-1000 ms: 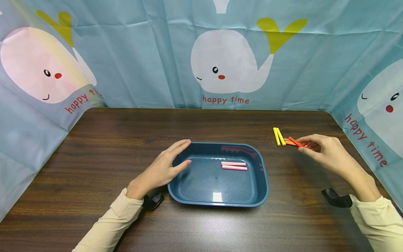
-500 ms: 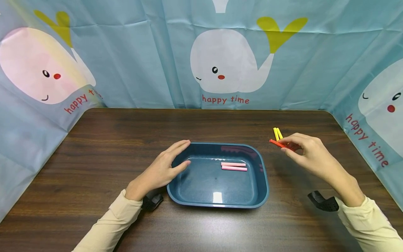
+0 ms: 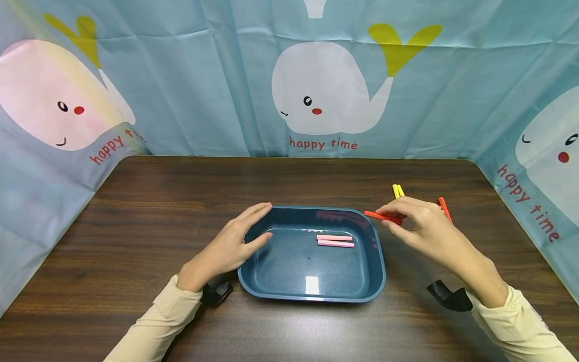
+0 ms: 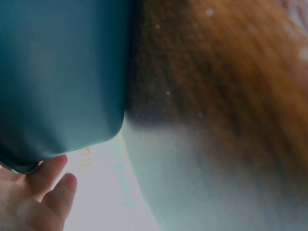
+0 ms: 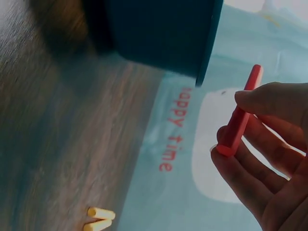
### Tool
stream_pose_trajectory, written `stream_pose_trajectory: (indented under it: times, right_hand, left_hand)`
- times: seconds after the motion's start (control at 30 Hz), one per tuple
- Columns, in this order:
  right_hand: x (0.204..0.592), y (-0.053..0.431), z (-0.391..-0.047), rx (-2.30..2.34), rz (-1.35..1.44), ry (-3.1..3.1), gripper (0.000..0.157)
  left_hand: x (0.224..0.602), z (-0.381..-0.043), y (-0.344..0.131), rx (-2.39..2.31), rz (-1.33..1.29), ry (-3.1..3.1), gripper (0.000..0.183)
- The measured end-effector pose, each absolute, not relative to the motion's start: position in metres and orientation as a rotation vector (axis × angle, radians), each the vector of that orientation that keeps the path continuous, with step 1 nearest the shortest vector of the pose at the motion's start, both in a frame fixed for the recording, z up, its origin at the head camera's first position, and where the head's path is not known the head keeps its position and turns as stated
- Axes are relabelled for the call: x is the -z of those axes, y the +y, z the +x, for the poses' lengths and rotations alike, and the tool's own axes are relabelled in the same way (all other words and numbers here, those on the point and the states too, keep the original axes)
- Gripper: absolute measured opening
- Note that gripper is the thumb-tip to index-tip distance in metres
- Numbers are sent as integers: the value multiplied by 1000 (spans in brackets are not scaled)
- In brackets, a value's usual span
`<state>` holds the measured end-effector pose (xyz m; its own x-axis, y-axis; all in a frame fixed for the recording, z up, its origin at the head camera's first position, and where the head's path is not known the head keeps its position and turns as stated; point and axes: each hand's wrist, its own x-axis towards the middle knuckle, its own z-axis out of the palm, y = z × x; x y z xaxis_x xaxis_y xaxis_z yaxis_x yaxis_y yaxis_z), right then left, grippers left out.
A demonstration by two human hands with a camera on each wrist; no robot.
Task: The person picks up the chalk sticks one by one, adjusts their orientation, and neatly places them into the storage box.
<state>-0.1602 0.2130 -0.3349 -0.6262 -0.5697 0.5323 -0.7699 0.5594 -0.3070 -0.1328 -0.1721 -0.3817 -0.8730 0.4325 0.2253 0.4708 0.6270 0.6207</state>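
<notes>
Pinching a red stick (image 3: 374,215) between thumb and fingertips, the person's right hand (image 3: 420,221) holds it off the dark wooden table (image 3: 90,241), one end sticking out past the fingers toward the left. In the head view that end appears at the far right corner of the blue basin (image 3: 312,300), while the right wrist view shows the stick in the air, apart from the basin's wall. The left hand (image 3: 230,241) rests at the basin's left side, fingers extended and relaxed, their tips at the far left corner of the rim and the thumb reaching over the inside.

Within the basin, right of its middle, two pink sticks (image 3: 334,238) lie close together, nearly parallel. Beyond the right hand, two yellow sticks (image 3: 395,191) show only their far ends in the head view; a second red stick (image 3: 445,210) lies on the table just past the back of that hand.

A black device (image 3: 217,294) sits at each wrist, by the cuff of a cream sleeve (image 3: 154,322). Behind the table hangs a light blue cloth (image 3: 181,100) printed with whales (image 3: 327,90) and red "happy time" lettering (image 3: 323,144).
</notes>
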Motion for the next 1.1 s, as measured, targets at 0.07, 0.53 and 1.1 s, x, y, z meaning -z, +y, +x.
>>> stream_pose_trajectory:
  times: [0.07, 0.53, 1.1]
  right_hand:
    - [334, 209, -159, -745, 1107, -2406, 42]
    - [338, 185, -153, -769, 1210, -2395, 33]
    - [354, 160, -151, -823, 1300, -2441, 29]
  left_hand:
    - [382, -133, -172, 1091, -770, -2785, 63]
    - [381, -132, -171, 1076, -763, -2798, 62]
    - [382, -132, -172, 1074, -770, -2774, 62]
